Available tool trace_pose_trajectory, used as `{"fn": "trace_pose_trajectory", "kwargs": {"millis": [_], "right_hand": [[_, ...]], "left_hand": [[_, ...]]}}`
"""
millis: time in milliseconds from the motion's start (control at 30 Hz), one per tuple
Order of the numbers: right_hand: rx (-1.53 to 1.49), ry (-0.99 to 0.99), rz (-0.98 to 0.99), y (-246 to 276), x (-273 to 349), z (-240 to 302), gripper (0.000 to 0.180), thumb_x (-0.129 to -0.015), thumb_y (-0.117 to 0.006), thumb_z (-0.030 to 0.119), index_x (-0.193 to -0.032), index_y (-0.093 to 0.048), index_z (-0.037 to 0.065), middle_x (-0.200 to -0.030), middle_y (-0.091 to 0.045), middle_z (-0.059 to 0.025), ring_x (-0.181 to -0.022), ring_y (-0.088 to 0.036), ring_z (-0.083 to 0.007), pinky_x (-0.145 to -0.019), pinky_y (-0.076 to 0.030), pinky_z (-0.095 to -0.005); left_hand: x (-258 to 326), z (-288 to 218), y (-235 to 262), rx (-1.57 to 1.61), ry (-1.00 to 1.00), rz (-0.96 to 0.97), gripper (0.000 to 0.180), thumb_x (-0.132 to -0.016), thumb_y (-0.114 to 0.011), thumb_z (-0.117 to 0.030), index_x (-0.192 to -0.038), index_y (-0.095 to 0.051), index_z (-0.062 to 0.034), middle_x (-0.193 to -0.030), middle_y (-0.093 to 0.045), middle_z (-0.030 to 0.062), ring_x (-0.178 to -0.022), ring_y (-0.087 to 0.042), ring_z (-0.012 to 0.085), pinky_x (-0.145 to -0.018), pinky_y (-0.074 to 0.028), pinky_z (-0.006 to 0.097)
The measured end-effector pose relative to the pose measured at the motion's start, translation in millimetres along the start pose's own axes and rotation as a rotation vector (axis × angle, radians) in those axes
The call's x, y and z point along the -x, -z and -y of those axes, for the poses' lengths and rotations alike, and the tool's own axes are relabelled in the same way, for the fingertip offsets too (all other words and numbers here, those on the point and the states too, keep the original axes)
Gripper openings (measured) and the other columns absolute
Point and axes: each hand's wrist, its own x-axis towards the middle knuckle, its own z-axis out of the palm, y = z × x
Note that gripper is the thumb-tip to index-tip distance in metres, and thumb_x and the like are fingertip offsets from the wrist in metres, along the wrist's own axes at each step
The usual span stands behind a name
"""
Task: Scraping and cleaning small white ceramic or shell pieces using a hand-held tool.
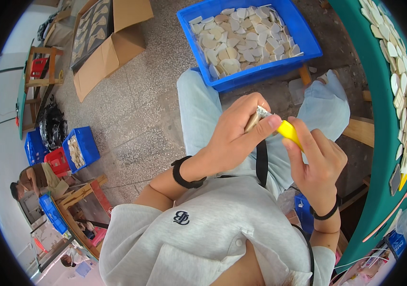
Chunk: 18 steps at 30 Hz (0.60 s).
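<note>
My left hand (234, 126) is closed around a small beige flat piece (251, 122) in front of my lap. A whitish, rough-looking edge of the piece shows between the fingers and thumb. From the right, my right hand (315, 162) grips a tool with a yellow handle (290, 133). The tool's tip meets the piece beside my left thumb, and its working end is mostly hidden there. Past my knees stands a blue plastic bin (265, 71), filled with many flat, rounded white and beige pieces (241, 40).
Along the right runs a green-topped table (380, 148) with a long heap of similar pieces (399, 71) and a phone (394, 180). An open cardboard box (110, 52) stands at the far left. Further left are another blue bin (80, 148) and a seated person (36, 178).
</note>
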Motion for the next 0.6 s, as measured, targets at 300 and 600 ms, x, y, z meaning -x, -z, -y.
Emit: {"fn": "trace_pose_trajectory", "kwargs": {"millis": [300, 600], "right_hand": [[-0.245, -0.256, -0.203, -7, -3, -10, 0.023, -0.086, -0.061, 0.015, -0.105, -0.063, 0.001, -0.066, -0.056, -0.0039, -0.05, -0.045, -0.0094, -0.045, -0.032, -0.022], [-0.389, -0.402, -0.173, 1, 6, -15, 0.022, -0.087, -0.06, 0.013, -0.104, -0.061, -0.002, -0.072, -0.06, -0.0076, -0.057, -0.047, -0.0076, -0.05, -0.036, -0.0205]], "left_hand": [[-12, 1, 6, 0.53, 0.255, 0.162, 0.043, -0.093, -0.03, -0.048, -0.072, -0.042, -0.0121, -0.068, -0.037, -0.002, -0.062, -0.032, 0.0074, -0.052, -0.027, 0.02], [-20, 4, 0, 0.829, 0.388, 0.238, 0.027, -0.082, -0.036, -0.037, -0.066, -0.038, -0.0148, -0.067, -0.036, -0.001, -0.061, -0.033, 0.0106, -0.05, -0.026, 0.022]]}}
